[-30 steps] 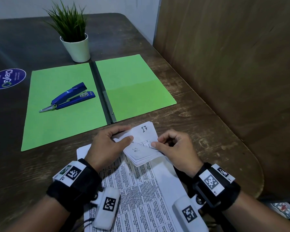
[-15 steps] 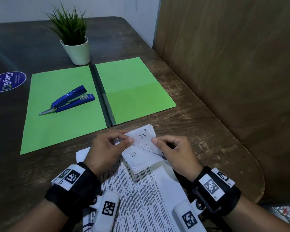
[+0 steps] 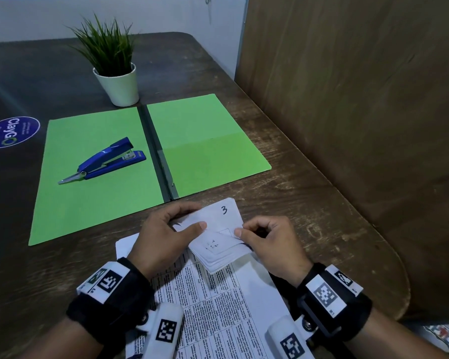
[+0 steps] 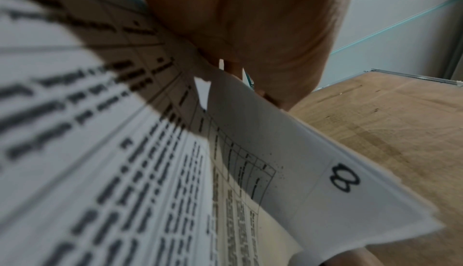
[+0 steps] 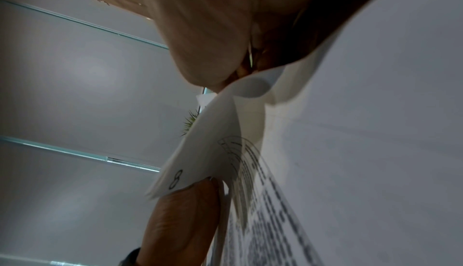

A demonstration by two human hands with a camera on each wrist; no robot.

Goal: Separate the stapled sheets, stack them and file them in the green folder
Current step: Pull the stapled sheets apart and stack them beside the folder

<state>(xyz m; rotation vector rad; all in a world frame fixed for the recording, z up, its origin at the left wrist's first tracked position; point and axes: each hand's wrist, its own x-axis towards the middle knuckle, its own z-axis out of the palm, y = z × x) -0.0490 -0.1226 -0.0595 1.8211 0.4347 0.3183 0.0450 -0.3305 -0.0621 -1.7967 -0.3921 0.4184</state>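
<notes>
- Up close, the left hand (image 3: 166, 237) pinches the folded-back corner of the stapled sheets (image 3: 219, 244), thumb on top and fingers curled behind the paper.
- Its thumb tip presses the upper face of the bundle, just below a handwritten "3" on the topmost folded page.
- Opposite it, the right hand (image 3: 267, 244) pinches the same corner from the other side, its fingers curled in and thumb and forefinger closed on a page edge.
- From the left wrist view, a page corner marked "8" lifts away from the printed text below; what exactly the fingertips (image 4: 280, 100) grip is blurred, possibly the spot where the staple sits.
- From the right wrist view, the "8" page (image 5: 200, 163) curls upward, with the other hand's thumb (image 5: 180, 217) touching its underside.
- The sheets lie on the wooden table (image 3: 309, 203) at its near edge, printed columns facing up, their far corner bent over toward the person.
- Just beyond the hands lies the green folder (image 3: 200, 151), spread open and flat.
- On the folder's left half rests a blue stapler (image 3: 106, 160).
- A potted plant (image 3: 114, 66) stands at the folder's far edge.
- A round blue sticker (image 3: 11, 132) sits on the table to the folder's left.
</notes>
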